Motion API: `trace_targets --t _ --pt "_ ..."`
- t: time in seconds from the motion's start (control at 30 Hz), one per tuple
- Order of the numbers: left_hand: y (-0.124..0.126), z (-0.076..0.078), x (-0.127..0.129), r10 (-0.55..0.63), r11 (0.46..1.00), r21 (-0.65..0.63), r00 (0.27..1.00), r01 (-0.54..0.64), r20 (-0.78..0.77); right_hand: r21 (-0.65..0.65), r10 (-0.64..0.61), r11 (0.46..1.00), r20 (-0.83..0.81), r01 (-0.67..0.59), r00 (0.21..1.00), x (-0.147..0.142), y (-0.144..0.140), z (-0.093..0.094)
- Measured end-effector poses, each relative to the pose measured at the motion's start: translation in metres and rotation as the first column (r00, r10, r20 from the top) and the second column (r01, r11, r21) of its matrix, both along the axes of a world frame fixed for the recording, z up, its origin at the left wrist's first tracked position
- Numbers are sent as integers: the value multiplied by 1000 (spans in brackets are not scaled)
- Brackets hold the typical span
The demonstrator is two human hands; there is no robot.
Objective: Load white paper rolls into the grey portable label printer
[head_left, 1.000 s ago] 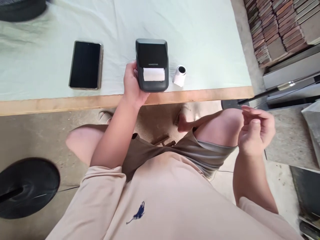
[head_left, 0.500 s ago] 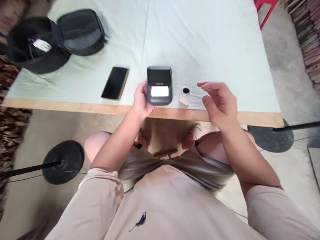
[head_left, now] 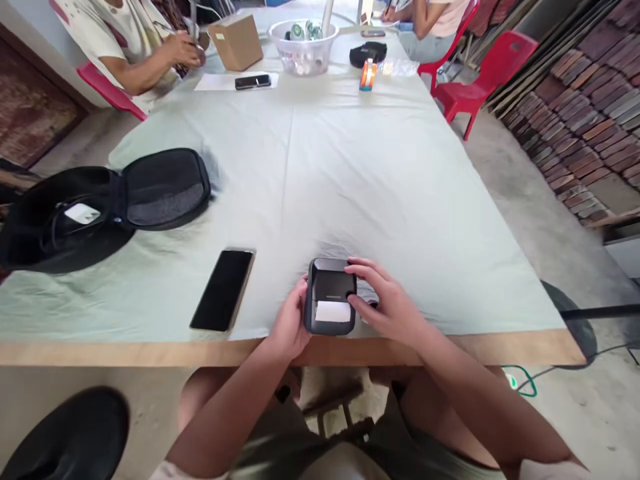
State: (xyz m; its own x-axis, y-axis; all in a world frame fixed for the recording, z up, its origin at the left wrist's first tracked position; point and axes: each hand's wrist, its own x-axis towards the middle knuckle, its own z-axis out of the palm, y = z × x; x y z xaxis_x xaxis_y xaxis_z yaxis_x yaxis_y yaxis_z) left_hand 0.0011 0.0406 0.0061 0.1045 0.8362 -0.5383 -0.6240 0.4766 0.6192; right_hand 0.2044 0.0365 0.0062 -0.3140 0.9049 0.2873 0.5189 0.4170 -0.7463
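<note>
Head view. Dark device sits at the counter's near edge, about mid-length, front face up. White paper strip shows in its lower half. Can't tell if the device rests on the cloth or is lifted clear of it.

Left hand is closed around the device's left side, gripping it, wrist over the near edge. Right hand is at the device's right side, thumb and index apart, fingertips touching the upper part and right edge. Can't tell if that one grips or only touches. Small dark object just behind the right hand, mostly hidden.

Black-screened phone lies flat left of the left hand, close to the near edge, slanted, apart from the device. Open black case further left, toward the counter's left edge; white item inside it.

Far end of the counter: cardboard box left of a translucent basket with stuff in it, second phone in front of the box, orange-blue roll nearer the right edge. One person seated at the far left, another at the far right.
</note>
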Motion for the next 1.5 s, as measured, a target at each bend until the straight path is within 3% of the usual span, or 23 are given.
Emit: trace_targets --t 0.23,0.5,0.77,0.87,0.97,1.13,1.23,1.37,1.43,1.5 --pt "-7 3 4 34 999 -14 999 -34 -5 -65 -5 998 66 9 998 0 -3 7" --pt "7 28 10 75 997 22 997 -75 -13 -30 46 999 110 -43 993 -11 24 43" --pt "-11 18 11 96 995 -9 995 -96 31 64 82 994 88 -88 993 -4 14 37" --pt "-17 11 4 11 998 55 999 -14 49 156 -45 987 55 36 998 -6 13 36" --pt "-19 2 -3 -1 995 96 1000 0 12 215 -190 958 -17 189 982 -13 15 35" --pt "-16 -5 -7 -73 993 93 997 71 20 180 -228 947 -206 266 952 -21 20 31" --pt "-15 -5 -8 -98 990 101 995 94 36 152 -128 982 77 115 989 -19 21 38" --pt "-16 -6 -9 -142 982 130 989 135 51 34 -34 999 535 19 844 -20 16 53" --pt "-18 -6 -8 -133 984 125 990 126 53 52 -42 999 607 12 794 -22 14 52" --pt "-18 -5 -8 -110 989 102 993 105 43 82 -44 997 600 -7 799 -25 13 45"
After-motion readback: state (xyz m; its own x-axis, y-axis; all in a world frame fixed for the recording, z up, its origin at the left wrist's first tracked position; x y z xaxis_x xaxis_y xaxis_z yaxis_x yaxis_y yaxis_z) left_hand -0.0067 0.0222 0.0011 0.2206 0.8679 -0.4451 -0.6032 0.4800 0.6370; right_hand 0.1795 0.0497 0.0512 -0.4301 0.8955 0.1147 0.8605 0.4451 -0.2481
